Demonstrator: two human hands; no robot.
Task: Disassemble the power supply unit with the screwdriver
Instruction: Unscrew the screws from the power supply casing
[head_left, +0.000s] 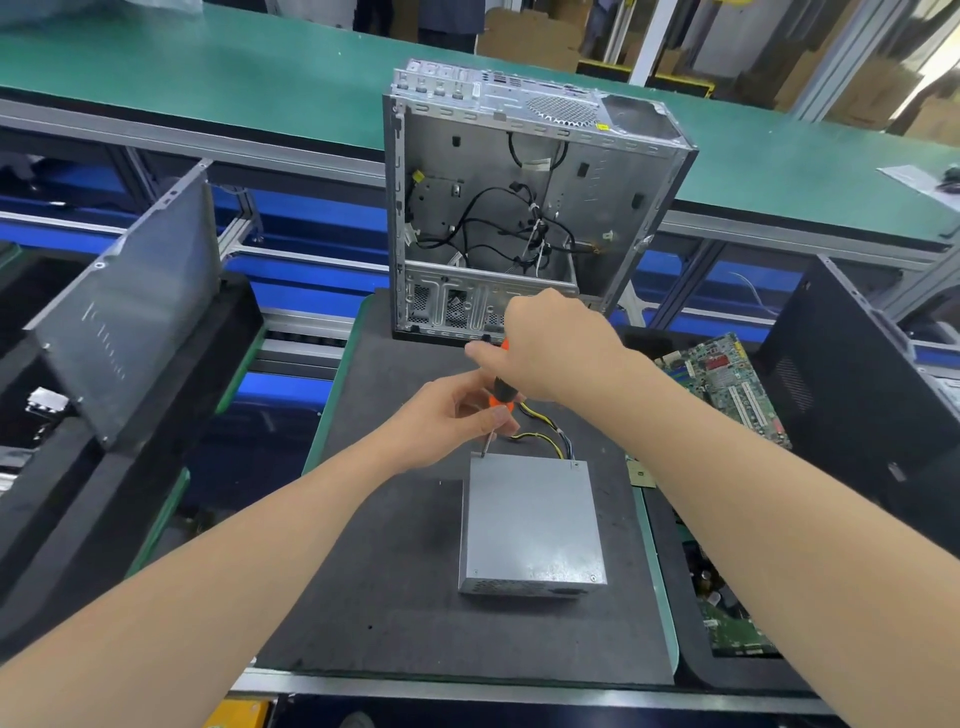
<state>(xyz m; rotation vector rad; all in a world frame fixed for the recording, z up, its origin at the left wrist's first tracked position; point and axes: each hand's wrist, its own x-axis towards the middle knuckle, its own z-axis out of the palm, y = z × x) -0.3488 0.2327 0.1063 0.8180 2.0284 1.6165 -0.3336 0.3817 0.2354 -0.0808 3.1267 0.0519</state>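
Note:
A grey metal power supply unit (532, 519) lies flat on the dark foam mat (395, 571), with yellow and black wires (545, 431) leaving its far edge. An orange-and-black screwdriver (500, 392) stands tilted over the unit's far left corner, its tip at a screw there. My right hand (556, 351) grips the top of the handle from above. My left hand (452, 421) pinches the lower handle and shaft with curled fingers.
An open, gutted computer case (519, 208) stands upright just beyond the mat. A loose side panel (130, 312) leans at the left. Green circuit boards (727, 384) lie to the right beside a black case (857, 405). A green conveyor belt (208, 78) runs behind.

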